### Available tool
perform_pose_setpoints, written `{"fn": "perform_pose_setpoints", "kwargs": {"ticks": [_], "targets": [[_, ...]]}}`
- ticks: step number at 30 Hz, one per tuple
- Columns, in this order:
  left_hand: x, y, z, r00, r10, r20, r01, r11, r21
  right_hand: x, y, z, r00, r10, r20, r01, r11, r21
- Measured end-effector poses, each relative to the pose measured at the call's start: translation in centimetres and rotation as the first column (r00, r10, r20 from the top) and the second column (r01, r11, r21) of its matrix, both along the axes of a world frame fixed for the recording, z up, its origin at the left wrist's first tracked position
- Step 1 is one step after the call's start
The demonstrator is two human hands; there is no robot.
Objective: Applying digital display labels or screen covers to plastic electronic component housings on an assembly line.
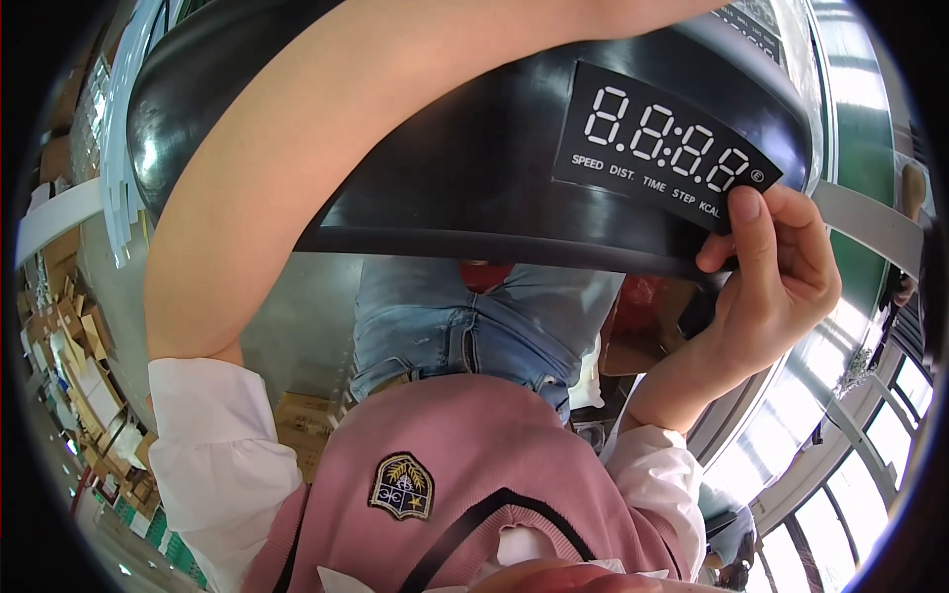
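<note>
In front of me lies a long, glossy black plastic cover [445, 168] with rounded ends. My right hand [776, 257] pinches the lower right corner of a black display sticker [652, 143] between thumb and fingers. White digit shapes and small white lettering run along the sticker, which sits slantwise over the right part of the cover. My left arm arches across the cover from the left. At the top edge shows part of my left hand [652, 15], its fingers beyond the picture.
More printed black stickers [756, 22] lie beyond the cover at the upper right. Cardboard boxes [84, 366] are piled on the left, and another carton [301, 425] stands by my left elbow. A green surface [862, 262] runs along the right, with windows past it.
</note>
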State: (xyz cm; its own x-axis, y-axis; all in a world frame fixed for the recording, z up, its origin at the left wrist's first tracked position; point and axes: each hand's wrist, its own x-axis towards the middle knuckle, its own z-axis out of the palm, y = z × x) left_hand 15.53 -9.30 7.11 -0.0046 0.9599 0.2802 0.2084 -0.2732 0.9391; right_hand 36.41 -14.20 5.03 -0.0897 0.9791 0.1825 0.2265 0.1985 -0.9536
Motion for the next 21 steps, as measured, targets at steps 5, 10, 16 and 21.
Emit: {"fn": "perform_pose_setpoints", "kwargs": {"ticks": [5, 10, 16, 21], "targets": [[0.5, 0.4, -0.4, 0.997, 0.025, 0.078, -0.030, 0.998, 0.063, 0.6, 0.0, -0.3, 1.000, 0.008, -0.021, -0.008, 1.000, 0.003], [0.0, 0.0, 0.3, 0.999, -0.027, -0.040, 0.030, 0.997, 0.073, 0.8, -0.2, 0.0, 1.000, 0.014, 0.002, -0.014, 1.000, 0.021], [-0.2, 0.4, -0.9, 0.998, -0.042, -0.051, 0.045, 0.997, 0.070, 0.9, 0.2, -0.3, 0.999, -0.030, -0.025, 0.030, 1.000, 0.002], [0.1, 0.2, -1.1, 0.999, -0.044, -0.023, 0.045, 0.997, 0.056, 1.0, 0.1, -0.2, 0.998, -0.049, -0.029, 0.049, 0.999, 0.001]]}}
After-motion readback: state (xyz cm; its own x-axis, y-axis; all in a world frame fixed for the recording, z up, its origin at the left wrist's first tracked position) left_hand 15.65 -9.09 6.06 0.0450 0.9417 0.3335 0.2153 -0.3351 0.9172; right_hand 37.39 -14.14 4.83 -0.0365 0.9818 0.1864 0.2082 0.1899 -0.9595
